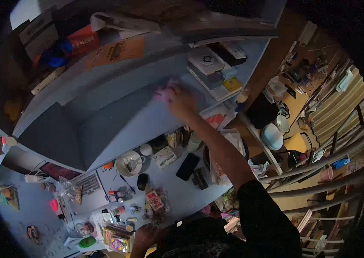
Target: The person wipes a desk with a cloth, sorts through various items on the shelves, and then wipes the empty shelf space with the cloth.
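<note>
My right hand (182,103) reaches up onto the blue-grey shelf (132,107) and is closed on a crumpled pink cloth (164,93), pressed against the shelf surface. To the right of that hand stands a stack of books and boxes (211,71). My left hand (148,235) is low in front of my body, near a pile of small boxes (118,241) at the desk's front edge. Its fingers are dark and partly hidden, so their grip does not show.
Below the shelf, the desk holds a white bowl (130,163), a black phone (188,167), a computer mouse (142,181), a laptop (88,185) and plastic-wrapped packets (155,201). Orange envelopes (119,52) lie on the upper shelf. Curved pipes (332,161) run at right.
</note>
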Demonstrator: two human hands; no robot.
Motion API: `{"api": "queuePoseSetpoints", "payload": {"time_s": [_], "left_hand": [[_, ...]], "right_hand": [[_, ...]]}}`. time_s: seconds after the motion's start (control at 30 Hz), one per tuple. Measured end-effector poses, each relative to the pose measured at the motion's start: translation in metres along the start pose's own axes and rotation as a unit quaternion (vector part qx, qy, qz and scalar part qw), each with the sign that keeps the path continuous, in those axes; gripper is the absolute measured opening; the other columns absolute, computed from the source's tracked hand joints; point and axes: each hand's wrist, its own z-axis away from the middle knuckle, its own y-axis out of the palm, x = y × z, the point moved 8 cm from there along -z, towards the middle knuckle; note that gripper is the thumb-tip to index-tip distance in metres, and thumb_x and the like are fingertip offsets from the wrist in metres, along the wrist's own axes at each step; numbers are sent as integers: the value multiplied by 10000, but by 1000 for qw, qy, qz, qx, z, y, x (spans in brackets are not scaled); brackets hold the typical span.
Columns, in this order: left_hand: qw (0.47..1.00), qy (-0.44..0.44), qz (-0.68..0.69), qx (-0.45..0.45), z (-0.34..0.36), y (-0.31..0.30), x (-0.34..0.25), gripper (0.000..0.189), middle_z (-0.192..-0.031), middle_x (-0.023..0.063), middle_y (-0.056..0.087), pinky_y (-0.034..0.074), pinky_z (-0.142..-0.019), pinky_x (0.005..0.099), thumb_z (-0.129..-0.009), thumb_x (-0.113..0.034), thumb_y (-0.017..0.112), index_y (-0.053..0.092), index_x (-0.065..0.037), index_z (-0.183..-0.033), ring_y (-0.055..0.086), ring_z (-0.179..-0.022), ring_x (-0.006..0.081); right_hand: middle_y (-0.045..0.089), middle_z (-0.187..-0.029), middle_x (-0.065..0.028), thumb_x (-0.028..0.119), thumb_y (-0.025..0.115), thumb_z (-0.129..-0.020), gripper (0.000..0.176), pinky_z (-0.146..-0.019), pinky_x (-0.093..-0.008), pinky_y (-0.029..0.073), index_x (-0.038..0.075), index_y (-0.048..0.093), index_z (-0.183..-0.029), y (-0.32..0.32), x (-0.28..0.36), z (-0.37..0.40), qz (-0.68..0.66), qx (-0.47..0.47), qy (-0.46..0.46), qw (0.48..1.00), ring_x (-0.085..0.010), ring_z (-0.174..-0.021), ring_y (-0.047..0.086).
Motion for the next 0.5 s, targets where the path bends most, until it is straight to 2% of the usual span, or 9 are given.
{"api": "queuePoseSetpoints", "payload": {"time_s": [0.07,0.1,0.17,0.23,0.3,0.37,0.43,0.5], "left_hand": [[1000,-15,1,-7,6,-2,6,209,-661,38,549,453,-468,365,-647,-203,746,618,-108,-783,570,-644,221],[1000,-18,-4,-14,11,-1,8,200,-663,40,549,454,-467,366,-655,-208,742,614,-112,-774,570,-650,221],[999,-25,-7,-25,18,-3,8,191,-665,41,549,454,-467,368,-663,-213,738,610,-115,-766,570,-656,220],[998,-46,-28,16,20,-2,9,177,-636,39,537,452,-462,365,-683,-221,729,591,-120,-727,565,-633,223],[998,-47,-32,11,22,6,11,180,-617,38,528,452,-464,364,-688,-224,728,581,-122,-710,562,-619,225],[998,-48,-38,10,18,12,15,187,-598,36,520,452,-467,364,-694,-226,727,571,-124,-694,558,-604,227],[999,-15,10,-50,14,5,12,219,-622,12,478,416,-419,350,-667,-235,709,511,-144,-687,517,-554,209],[999,-24,2,-25,7,-4,11,216,-603,22,502,434,-444,356,-672,-237,729,539,-135,-683,536,-569,219]], "right_hand": [[505,-1208,-94,254,605,-793,376,-898,-501,393,138,524,-1142,-16,-26,1,93,-65,17,993,-328,-1109,478],[505,-1208,-94,254,605,-793,376,-898,-501,393,138,524,-1142,-18,-22,-1,89,-62,9,994,-328,-1109,478],[424,-1319,-136,263,519,-861,391,-987,-524,309,110,483,-1219,-8,-27,-5,67,32,83,994,-361,-1193,410],[421,-1319,-143,263,525,-863,404,-995,-522,307,110,477,-1234,-5,-4,-1,34,39,67,996,-366,-1197,407],[419,-1320,-149,262,531,-864,418,-1004,-521,305,110,471,-1248,-16,15,18,10,41,58,997,-371,-1202,403],[408,-1332,-166,259,537,-872,469,-1003,-529,310,123,424,-1307,-34,51,45,-39,31,-70,996,-383,-1203,405],[431,-1297,-165,251,552,-857,466,-970,-514,340,96,432,-1280,-41,27,49,-8,22,-37,999,-376,-1185,421],[454,-1263,-164,243,567,-842,464,-938,-498,370,69,440,-1253,-44,4,49,20,15,-7,1000,-368,-1167,438]]}}
